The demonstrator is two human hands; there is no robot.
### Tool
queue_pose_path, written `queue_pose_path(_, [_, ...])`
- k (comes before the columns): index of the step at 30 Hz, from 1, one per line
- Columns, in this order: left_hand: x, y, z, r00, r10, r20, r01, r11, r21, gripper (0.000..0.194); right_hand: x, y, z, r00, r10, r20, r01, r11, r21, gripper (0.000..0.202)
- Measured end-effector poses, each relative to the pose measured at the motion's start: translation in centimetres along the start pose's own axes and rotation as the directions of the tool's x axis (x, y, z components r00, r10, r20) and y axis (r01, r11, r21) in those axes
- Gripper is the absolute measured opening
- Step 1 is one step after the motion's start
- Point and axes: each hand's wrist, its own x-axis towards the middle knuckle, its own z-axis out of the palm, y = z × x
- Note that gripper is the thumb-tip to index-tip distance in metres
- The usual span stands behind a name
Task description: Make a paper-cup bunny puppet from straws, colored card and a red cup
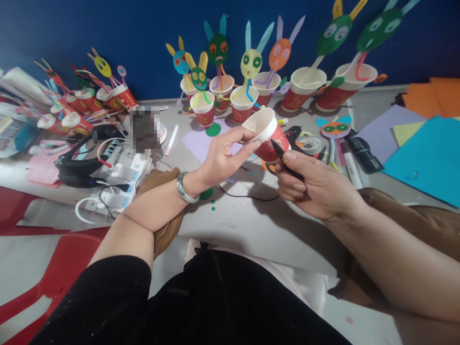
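A red and white paper cup (265,128) is tilted above the table, its mouth toward the upper left. My left hand (224,155), with a bracelet at the wrist, pinches the cup's rim between thumb and fingers. In my right hand (311,184) is a dark pointed tool (280,152), its tip at the cup's red side. Whether the tip touches or pierces the cup, I cannot tell. Behind the cup, several paper cups hold paper-faced figures, one with a pale yellow face (251,64).
An orange cat-like face (335,128) lies beside markers and a black roll (364,154) at the right. Farther right are coloured sheets (427,160). A power strip (131,184), cables and a black headset-like device (77,163) are at the left. A red chair (68,268) stands lower left.
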Motion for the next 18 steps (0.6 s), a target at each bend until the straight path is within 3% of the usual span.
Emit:
queue_pose_path(3, [0.4,-0.4,-0.5,0.994,-0.101,0.033,0.103,0.991,-0.083,0.046,0.0,-0.3,-0.5,0.983,-0.182,0.005,0.18,0.967,-0.183,0.05])
queue_pose_path(5, [0.6,-0.6,-0.7,0.985,-0.16,0.072,0.169,0.974,-0.149,0.046,0.1,-0.6,-1.3,0.909,-0.417,0.003,0.38,0.823,-0.422,0.046])
queue_pose_path(7, [0.8,-0.5,-0.9,0.97,-0.213,0.114,0.233,0.95,-0.206,0.047,0.2,-0.9,-2.4,0.765,-0.64,0.066,0.495,0.52,-0.696,0.038])
queue_pose_path(9, [0.9,-0.2,-1.0,0.955,-0.252,0.158,0.285,0.926,-0.247,0.047,0.5,-1.1,-3.7,0.62,-0.759,0.199,0.48,0.167,-0.861,0.033])
queue_pose_path(10, [0.9,-0.1,-1.0,0.948,-0.263,0.181,0.304,0.916,-0.262,0.048,0.7,-1.1,-4.2,0.569,-0.779,0.265,0.456,0.031,-0.889,0.032])
queue_pose_path(12, [0.9,0.1,-1.1,0.936,-0.274,0.223,0.332,0.898,-0.288,0.048,1.0,-1.1,-5.0,0.514,-0.781,0.354,0.419,-0.132,-0.898,0.032])
queue_pose_path(18, [1.0,0.2,-1.3,0.91,-0.3,0.287,0.379,0.882,-0.281,0.051,1.3,-1.0,-5.3,0.449,-0.74,0.501,0.405,-0.331,-0.852,0.031])
